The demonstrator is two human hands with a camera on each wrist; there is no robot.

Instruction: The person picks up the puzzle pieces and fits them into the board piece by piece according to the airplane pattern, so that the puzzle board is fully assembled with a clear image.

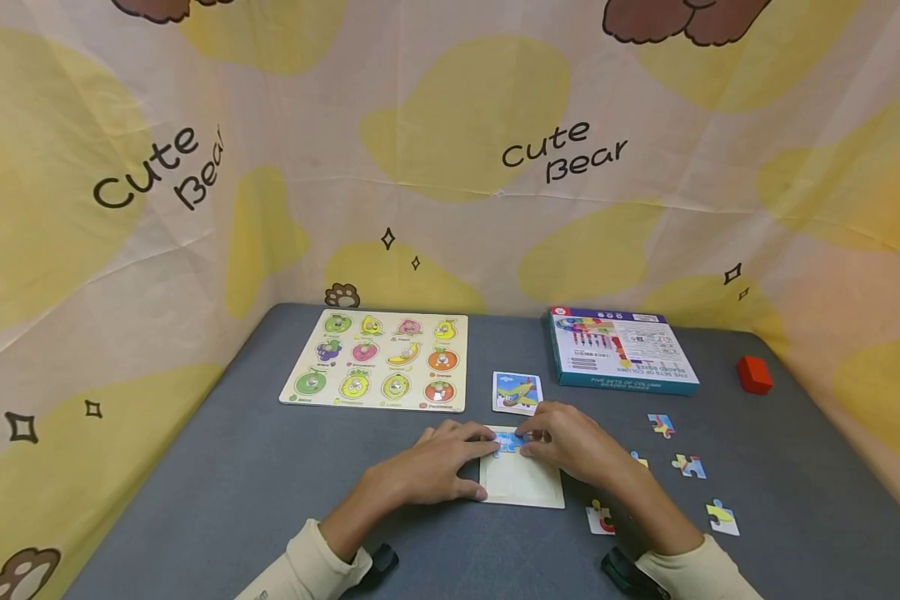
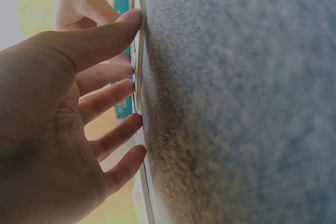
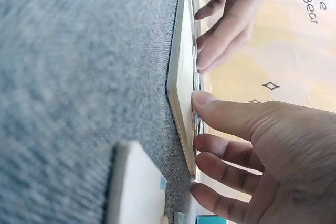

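A pale wooden puzzle board (image 1: 522, 487) lies on the table before me, with blue jigsaw pieces (image 1: 507, 441) along its far edge. My left hand (image 1: 429, 468) rests at the board's left side, fingers fairly straight; its fingertips reach the pieces and its thumb touches the lower left edge. My right hand (image 1: 572, 443) pinches a blue piece at the far right corner between thumb and fingers, hiding part of it. In the right wrist view the right thumb (image 3: 205, 99) presses down along the board (image 3: 181, 72). Just beyond stands a small airplane picture card (image 1: 517, 392), lying flat.
Several loose jigsaw pieces (image 1: 690, 466) lie to the right, one partly behind my right forearm. A fruit picture board (image 1: 375, 400) is at the back left. A flat teal box (image 1: 622, 350) and a red block (image 1: 754, 375) sit at the back right, near the patterned cloth wall.
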